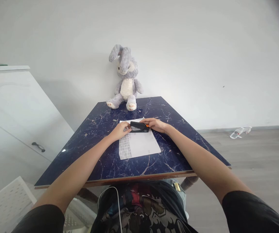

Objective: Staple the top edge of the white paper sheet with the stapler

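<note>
A black stapler [139,126] with an orange part at its right end lies sideways over the upper half of a white sheet of paper [143,145]. The paper is flat on the table and has a printed grid down its left side. My left hand [120,130] has its fingers closed at the stapler's left end. At the right end, by the orange part, my right hand [156,124] is closed round the stapler. Some fingertips are hidden behind it, and I cannot tell whether the paper's edge is inside the stapler.
A grey plush rabbit [127,84] sits at the table's far edge against the wall. The dark blue marbled table [178,155] narrows away from me. A white cabinet [15,106] stands left, with a white perforated basket [10,204] below. Clear plastic packaging [240,132] lies on the floor right.
</note>
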A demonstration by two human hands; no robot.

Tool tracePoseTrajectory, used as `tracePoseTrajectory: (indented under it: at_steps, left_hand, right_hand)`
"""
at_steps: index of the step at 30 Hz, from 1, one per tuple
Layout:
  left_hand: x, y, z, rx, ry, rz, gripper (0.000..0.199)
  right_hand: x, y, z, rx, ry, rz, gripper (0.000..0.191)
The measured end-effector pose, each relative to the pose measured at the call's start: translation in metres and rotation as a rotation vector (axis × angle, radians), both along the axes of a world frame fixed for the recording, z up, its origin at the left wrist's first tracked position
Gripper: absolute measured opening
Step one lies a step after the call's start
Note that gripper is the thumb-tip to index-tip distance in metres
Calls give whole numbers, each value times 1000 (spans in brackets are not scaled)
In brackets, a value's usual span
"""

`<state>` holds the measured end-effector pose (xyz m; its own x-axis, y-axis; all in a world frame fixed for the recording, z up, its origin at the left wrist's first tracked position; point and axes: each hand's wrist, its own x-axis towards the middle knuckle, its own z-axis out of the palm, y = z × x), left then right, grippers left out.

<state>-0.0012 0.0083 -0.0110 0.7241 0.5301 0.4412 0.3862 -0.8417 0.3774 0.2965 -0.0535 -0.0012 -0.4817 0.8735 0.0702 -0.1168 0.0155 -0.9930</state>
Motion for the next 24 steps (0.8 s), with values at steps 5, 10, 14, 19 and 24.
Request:
tracePoseTrajectory:
  at_steps: [5,10,14,19,24]
  left_hand:
    - [1,-4,3,-25,-14,9,18]
    - [2,-4,3,-47,-18,17,19]
    - [1,-2,2,-36,-6,14,19]
    - [0,0,0,-12,-18,30,17]
    - [-1,0,-1,-17,-23,41,18]
  right_hand:
    - [1,0,1,-3,-19,12,58]
    - [-1,0,5,-27,-26,15,62]
    - [-2,-1,8,-62,-32,13,62]
    - [-4,-2,10,-49,-49,24,60]
    - [-4,-2,11,-52,-54,13,61]
